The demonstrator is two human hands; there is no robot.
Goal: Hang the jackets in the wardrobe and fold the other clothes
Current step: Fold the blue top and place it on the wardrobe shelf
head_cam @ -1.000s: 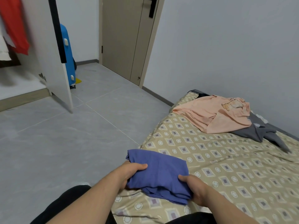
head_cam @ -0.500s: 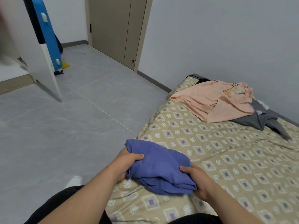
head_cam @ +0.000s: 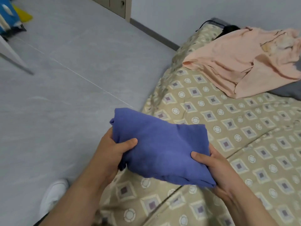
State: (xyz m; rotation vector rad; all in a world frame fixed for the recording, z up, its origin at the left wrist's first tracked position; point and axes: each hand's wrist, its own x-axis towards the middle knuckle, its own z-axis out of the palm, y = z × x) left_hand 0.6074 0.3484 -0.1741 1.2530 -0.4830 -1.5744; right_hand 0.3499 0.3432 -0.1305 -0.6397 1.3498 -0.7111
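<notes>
Over the patterned bed [head_cam: 228, 131], the left hand [head_cam: 112, 150] and right hand [head_cam: 216, 167] grip a folded blue garment [head_cam: 162, 150] at either end.

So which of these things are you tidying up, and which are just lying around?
Part of the job:
- folded blue top, gripped by the left hand and right hand
- peach shirt, unfolded on the bed
- grey garment next to it

Just lying about:
- white shoe on the floor
- blue thing and yellow thing across the floor
</notes>
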